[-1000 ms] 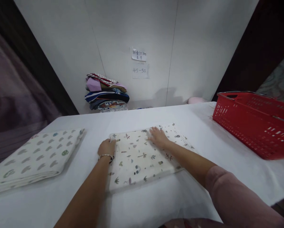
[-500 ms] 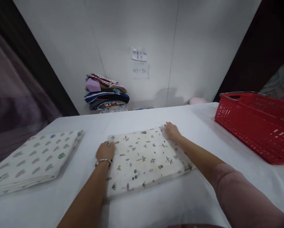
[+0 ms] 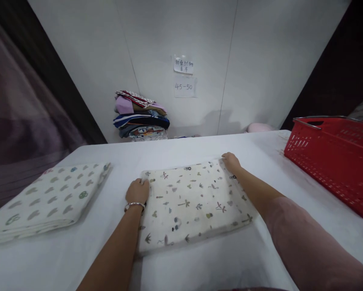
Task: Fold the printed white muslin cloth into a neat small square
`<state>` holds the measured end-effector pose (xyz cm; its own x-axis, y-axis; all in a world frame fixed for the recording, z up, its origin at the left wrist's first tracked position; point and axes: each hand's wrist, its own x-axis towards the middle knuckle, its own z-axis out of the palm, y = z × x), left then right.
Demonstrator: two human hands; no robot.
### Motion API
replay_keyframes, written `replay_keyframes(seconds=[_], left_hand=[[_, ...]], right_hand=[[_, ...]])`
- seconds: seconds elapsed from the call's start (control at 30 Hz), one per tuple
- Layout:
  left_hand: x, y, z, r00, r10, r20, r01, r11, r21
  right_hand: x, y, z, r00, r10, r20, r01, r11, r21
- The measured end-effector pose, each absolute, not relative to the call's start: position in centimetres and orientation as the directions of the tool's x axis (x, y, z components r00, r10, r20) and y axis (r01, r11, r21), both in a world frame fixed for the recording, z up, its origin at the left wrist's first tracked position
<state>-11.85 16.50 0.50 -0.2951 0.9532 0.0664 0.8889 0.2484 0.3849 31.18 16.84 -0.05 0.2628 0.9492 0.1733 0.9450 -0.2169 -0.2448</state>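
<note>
A folded cream cloth with small plant prints lies flat on the white table in front of me. My left hand, with a silver bracelet at the wrist, is curled round the cloth's far left corner. My right hand rests at the cloth's far right corner, fingers bent down onto the edge. Both forearms lie along the cloth's two sides.
A second folded cloth with grey-green prints lies at the left of the table. A red plastic basket stands at the right. A stack of folded coloured fabrics sits against the back wall under two paper notes.
My right hand has slid from the middle of the cloth's far edge out to its far right corner. My left hand has stayed at the left corner.
</note>
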Motion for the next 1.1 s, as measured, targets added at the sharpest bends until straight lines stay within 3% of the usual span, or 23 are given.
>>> replay_keyframes(seconds=[0.27,0.4,0.53,0.67,1.1], left_hand=[[-11.4,15.9,1.3,-0.33,0.944,0.029,0.866,0.291,0.406],[-11.4,15.9,1.3,-0.319,0.947,0.031,0.869,0.279,0.408],[-11.6,16.1,0.9,-0.313,0.948,0.048,0.873,0.268,0.408],[-11.5,16.0,1.0,-0.323,0.946,0.037,0.866,0.28,0.414],[-11.5,16.0,0.9,-0.316,0.948,0.036,0.861,0.271,0.431]], right_hand=[[30.0,15.8,0.5,0.214,0.943,0.255,0.97,-0.174,-0.171],[25.5,14.0,1.0,-0.088,0.97,0.227,0.986,0.117,-0.118],[21.1,13.5,0.3,-0.337,0.938,0.079,0.918,0.346,-0.194],[19.9,14.5,-0.4,-0.346,0.938,-0.018,0.917,0.334,-0.217],[20.2,13.0,-0.3,-0.282,0.958,-0.053,0.935,0.262,-0.241]])
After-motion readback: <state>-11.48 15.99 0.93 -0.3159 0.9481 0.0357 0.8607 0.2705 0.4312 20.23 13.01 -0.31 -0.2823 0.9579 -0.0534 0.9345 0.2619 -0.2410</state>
